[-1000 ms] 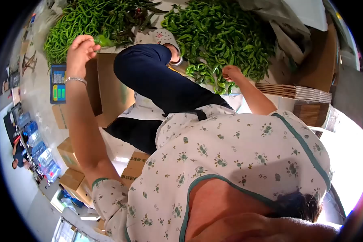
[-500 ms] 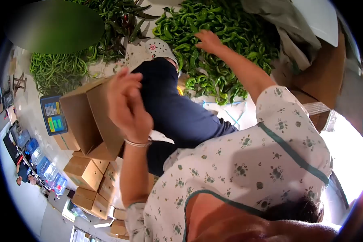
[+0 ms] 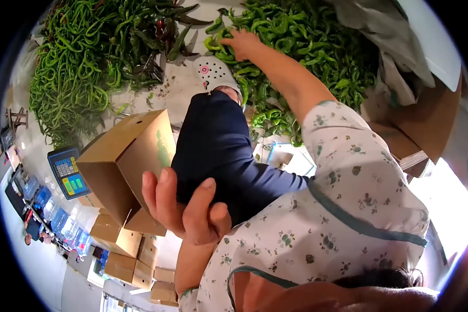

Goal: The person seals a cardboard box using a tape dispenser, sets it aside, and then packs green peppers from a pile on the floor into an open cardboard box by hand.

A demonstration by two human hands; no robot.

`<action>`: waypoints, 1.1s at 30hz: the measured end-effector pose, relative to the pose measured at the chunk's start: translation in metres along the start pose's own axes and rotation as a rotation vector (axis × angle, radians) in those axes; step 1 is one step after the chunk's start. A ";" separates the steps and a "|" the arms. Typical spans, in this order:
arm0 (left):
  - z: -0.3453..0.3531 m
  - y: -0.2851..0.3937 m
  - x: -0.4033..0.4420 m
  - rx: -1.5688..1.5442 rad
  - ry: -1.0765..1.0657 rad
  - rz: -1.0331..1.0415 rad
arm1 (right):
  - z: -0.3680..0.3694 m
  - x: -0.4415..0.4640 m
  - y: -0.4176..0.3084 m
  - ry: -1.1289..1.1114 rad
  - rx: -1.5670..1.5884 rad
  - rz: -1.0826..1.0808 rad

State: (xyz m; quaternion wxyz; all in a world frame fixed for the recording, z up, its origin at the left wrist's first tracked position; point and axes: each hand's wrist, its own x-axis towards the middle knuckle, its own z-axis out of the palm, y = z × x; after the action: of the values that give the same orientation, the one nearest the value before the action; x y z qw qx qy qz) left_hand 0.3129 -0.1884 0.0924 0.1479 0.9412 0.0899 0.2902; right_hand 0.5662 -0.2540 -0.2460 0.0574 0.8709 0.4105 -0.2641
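Note:
My right hand (image 3: pixel 241 43) reaches over the left part of a heap of green peppers (image 3: pixel 317 49), its fingers apart at the peppers. No pepper shows in its grasp. Loosely curled, with fingers apart and nothing in them, my left hand (image 3: pixel 187 210) hovers by an upright open cardboard box (image 3: pixel 132 151). Whether it touches the box I cannot tell. Between the two hands are my bent leg in dark trousers (image 3: pixel 213 140) and a light clog (image 3: pixel 213 73) beside the heap.
Long thin green peppers (image 3: pixel 70 78) and darker peppers (image 3: pixel 145 47) are heaped at upper left. A scale display (image 3: pixel 68 172) stands beside the box. More cartons (image 3: pixel 122 234) and large water bottles (image 3: pixel 57 216) lie further back. Grey cloth (image 3: pixel 385 41) hangs at right.
My right hand has moved left across the pepper heap. My left hand has dropped lower, toward my body. The view has shifted, showing more of the upper-left heaps and the box.

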 end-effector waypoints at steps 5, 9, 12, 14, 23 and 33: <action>-0.005 0.000 -0.007 0.059 -0.032 -0.020 | 0.015 -0.111 0.034 0.144 0.104 0.002; -0.005 0.004 -0.008 0.055 -0.004 -0.030 | 0.022 -0.186 0.034 0.118 0.234 0.090; -0.007 0.005 -0.008 0.055 -0.016 -0.037 | 0.043 -0.221 0.048 0.127 0.438 0.210; -0.009 0.004 -0.009 0.056 -0.036 -0.039 | 0.048 -0.230 0.068 0.180 0.557 0.224; -0.005 0.001 -0.005 0.006 0.003 -0.011 | 0.013 -0.066 0.143 0.343 0.306 0.241; -0.005 -0.012 -0.005 -0.009 -0.010 -0.022 | 0.007 -0.093 0.117 -0.014 0.009 0.280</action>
State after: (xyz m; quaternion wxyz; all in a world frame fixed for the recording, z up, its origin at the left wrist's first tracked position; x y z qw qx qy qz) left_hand 0.3049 -0.1770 0.0899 0.1556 0.9409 0.0980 0.2843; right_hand 0.6022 -0.3968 -0.2186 0.0924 0.9180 0.2834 -0.2614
